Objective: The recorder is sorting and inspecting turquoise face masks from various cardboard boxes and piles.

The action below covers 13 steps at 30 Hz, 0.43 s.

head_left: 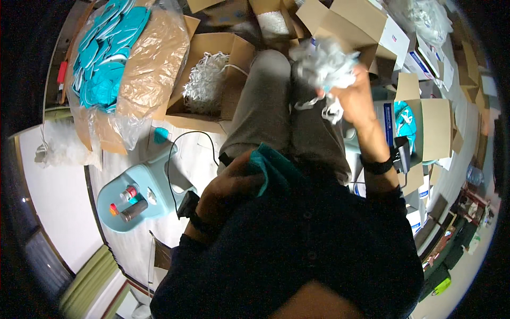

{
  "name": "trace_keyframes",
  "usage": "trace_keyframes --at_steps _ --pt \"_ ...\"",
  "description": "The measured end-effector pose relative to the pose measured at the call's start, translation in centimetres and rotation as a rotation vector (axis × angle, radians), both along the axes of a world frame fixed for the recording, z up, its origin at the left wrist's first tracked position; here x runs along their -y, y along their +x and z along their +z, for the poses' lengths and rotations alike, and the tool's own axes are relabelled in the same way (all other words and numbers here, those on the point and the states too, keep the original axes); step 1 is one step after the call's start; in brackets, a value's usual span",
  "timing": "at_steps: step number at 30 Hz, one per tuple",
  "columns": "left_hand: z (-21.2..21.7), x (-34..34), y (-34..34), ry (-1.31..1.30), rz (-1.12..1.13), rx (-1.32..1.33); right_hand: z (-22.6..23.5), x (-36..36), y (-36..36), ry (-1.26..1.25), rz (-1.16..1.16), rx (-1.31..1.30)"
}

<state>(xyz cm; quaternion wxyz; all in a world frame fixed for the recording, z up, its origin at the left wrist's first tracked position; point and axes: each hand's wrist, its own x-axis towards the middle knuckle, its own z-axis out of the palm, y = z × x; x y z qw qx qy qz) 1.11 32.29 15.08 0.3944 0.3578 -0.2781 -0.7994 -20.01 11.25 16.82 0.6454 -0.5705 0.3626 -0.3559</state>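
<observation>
Close to my body, my left hand (231,183) is closed on a folded teal fabric piece (276,169). Raised over my right knee, my right hand (355,101) grips a loose white bundle of strips (326,66). That bundle is smeared by motion, and some loops dangle under the fingers. Left of my knees stands an open cardboard box (241,58) with a tangle of white cords (207,82) in it. Farther left, many flat teal pieces with pale edges (109,58) lie in a large carton lined with clear plastic (154,58).
A light blue plastic stool (114,204) at my left carries a bottle (125,196) and a dark cylinder (134,210). At my right an open carton (436,125) contains teal pieces (405,125). More cartons (348,18) crowd the far side. A black cable (171,173) loops near my left wrist.
</observation>
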Motion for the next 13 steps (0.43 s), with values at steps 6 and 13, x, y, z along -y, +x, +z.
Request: trace_keyframes --at_steps 6,13 --pt "-2.7 -0.7 0.2 0.030 0.057 -0.082 7.4 2.8 11.2 -0.478 0.020 0.146" --pt "-3.5 -0.4 1.5 -0.087 -0.023 0.160 -0.6 3.7 26.4 -0.981 0.006 0.158"
